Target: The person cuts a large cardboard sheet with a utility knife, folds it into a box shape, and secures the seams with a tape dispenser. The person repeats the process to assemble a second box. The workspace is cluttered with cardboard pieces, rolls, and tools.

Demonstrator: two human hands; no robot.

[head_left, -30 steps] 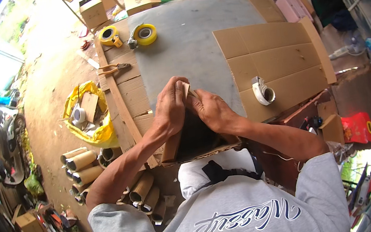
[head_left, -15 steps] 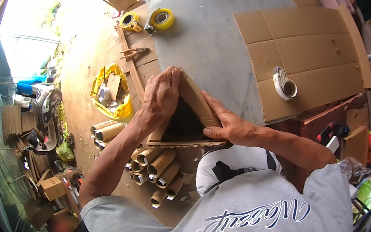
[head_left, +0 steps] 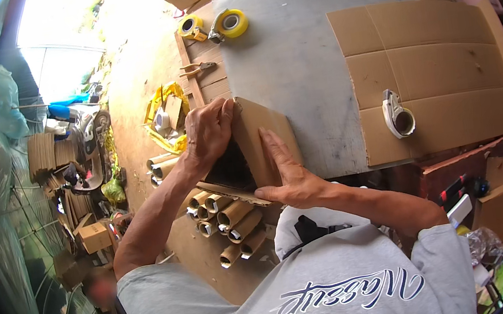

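Note:
A folded cardboard piece (head_left: 262,115), three-sided with a dark hollow inside, stands at the table's near left edge between my hands. My left hand (head_left: 209,129) grips its upper left corner, the fingers curled over the edge. Against its right panel lies my right hand (head_left: 292,174), fingers stretched out along the cardboard and thumb spread toward the lower edge. What the left fingertips touch inside the hollow is hidden.
On the grey table (head_left: 312,84) lies a flat cardboard sheet (head_left: 425,68) with a tape dispenser (head_left: 398,116) on it. Two yellow tape rolls (head_left: 233,23) and pliers (head_left: 197,69) are at the far left. Cardboard tubes (head_left: 234,214) and a yellow bag (head_left: 163,121) are below left.
The folded cardboard has turned so its right panel faces up more and the hollow looks narrower. My right thumb has come off the inner edge onto the panel's outside. The whole view has shifted slightly.

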